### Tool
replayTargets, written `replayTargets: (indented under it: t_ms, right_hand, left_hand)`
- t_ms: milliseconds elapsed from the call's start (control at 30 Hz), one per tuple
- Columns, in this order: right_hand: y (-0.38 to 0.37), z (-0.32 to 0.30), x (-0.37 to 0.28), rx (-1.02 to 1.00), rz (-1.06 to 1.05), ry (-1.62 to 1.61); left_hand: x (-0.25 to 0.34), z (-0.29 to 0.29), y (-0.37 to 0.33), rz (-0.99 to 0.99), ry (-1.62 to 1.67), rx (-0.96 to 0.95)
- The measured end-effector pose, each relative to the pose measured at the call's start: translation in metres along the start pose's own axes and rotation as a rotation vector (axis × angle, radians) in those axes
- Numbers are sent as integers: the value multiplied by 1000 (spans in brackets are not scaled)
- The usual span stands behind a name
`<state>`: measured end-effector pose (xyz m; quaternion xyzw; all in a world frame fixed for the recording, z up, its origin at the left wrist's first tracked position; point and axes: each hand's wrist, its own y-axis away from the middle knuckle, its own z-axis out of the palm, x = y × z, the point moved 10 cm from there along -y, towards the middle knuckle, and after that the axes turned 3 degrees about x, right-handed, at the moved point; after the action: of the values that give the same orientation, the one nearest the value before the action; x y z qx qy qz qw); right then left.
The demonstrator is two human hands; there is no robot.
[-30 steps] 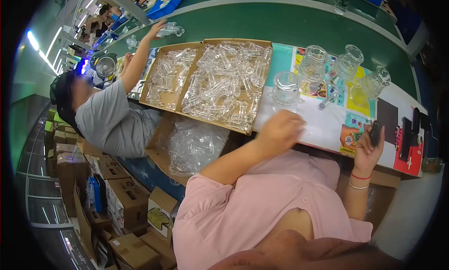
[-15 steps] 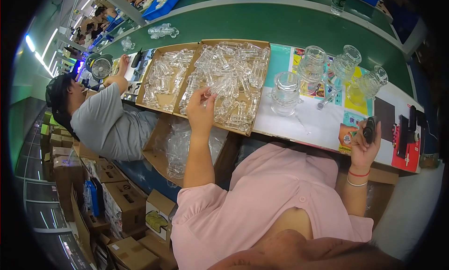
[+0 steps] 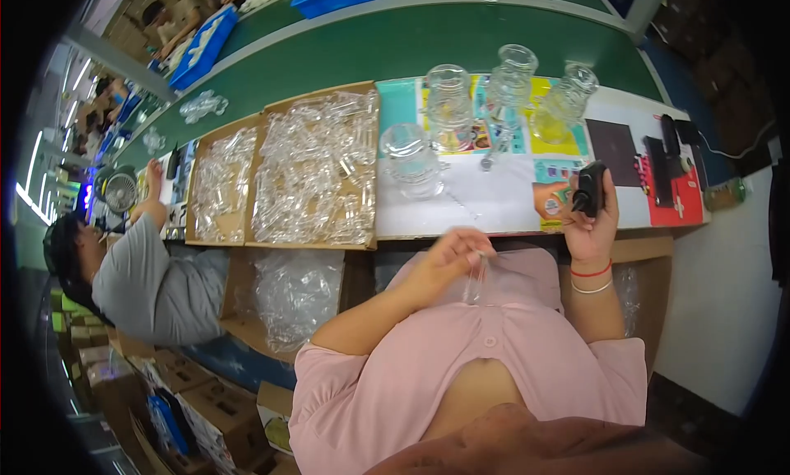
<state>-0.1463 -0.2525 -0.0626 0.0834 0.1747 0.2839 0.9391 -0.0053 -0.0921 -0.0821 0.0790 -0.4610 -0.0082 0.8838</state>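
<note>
Before my pink top (image 3: 395,376), my left hand (image 3: 457,254) pinches a clear tube (image 3: 475,286) that hangs down, faint against the cloth, its upper end hidden. My right hand (image 3: 594,224) curls round a black tool (image 3: 589,188), partly covering it. Beyond, overlapping glass pieces (image 3: 317,170) blur together.
</note>
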Motion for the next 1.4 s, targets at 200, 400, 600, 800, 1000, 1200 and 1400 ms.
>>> replayTargets:
  t_ms: [200,400,600,800,1000,1200,1400]
  right_hand:
    - [10,3,-15,-22,-54,-17]
    - [13,1,-19,14,-63,-34]
    - [8,-4,-15,3,-51,-13]
    - [9,5,-10,-5,-23,41]
    - [17,28,-10,-16,-90,150]
    - [41,78,-18,-56,-407,444]
    - [79,125,-17,-371,-776,835]
  left_hand:
    - [-74,40,35,-531,-182,-659]
    - [-68,8,51,-650,8,-473]
    - [-26,-41,25,-355,-334,81]
    - [32,-23,9,113,-301,105]
    - [66,10,-6,346,-428,145]
    - [86,41,-13,589,-283,41]
    - [89,39,-5,595,-242,77]
